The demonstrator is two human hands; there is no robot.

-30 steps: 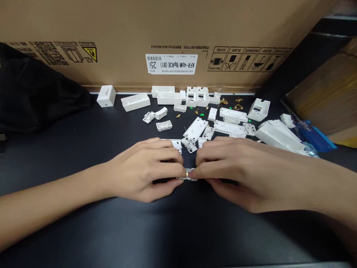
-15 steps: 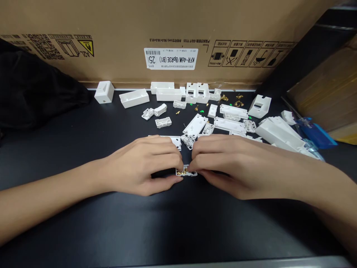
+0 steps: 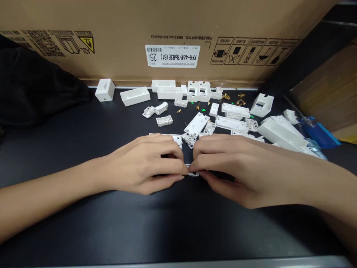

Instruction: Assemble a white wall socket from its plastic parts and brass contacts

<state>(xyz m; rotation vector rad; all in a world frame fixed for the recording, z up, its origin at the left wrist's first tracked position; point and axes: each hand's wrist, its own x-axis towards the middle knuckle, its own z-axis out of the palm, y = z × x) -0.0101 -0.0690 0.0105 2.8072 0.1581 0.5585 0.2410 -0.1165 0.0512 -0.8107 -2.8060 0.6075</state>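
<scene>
A small white plastic housing [image 3: 193, 174] lies on the black table between my hands, mostly covered by fingers. My left hand [image 3: 156, 163] is closed on its left end, with thumb in front and index finger over the top. My right hand [image 3: 231, 163] is closed at its right end, index fingertip pressing on it and thumb just to the right. The inside of the housing is hidden now. Just beyond my fingers lie a white cover plate [image 3: 177, 140] and a small white moulded part [image 3: 189, 140].
White covers, empty shells [image 3: 135, 96] and small housings [image 3: 164, 120] are spread across the back of the table. Brass contacts [image 3: 240, 102] and green bits lie among them. A large cardboard box [image 3: 111, 56] stands behind, a black cloth [image 3: 36, 85] at left, a blue object [image 3: 320, 132] at right.
My left index finger has moved right and down over the housing, covering the brass pieces that showed inside it. My right hand stays nearly in place. The view has shifted slightly.
</scene>
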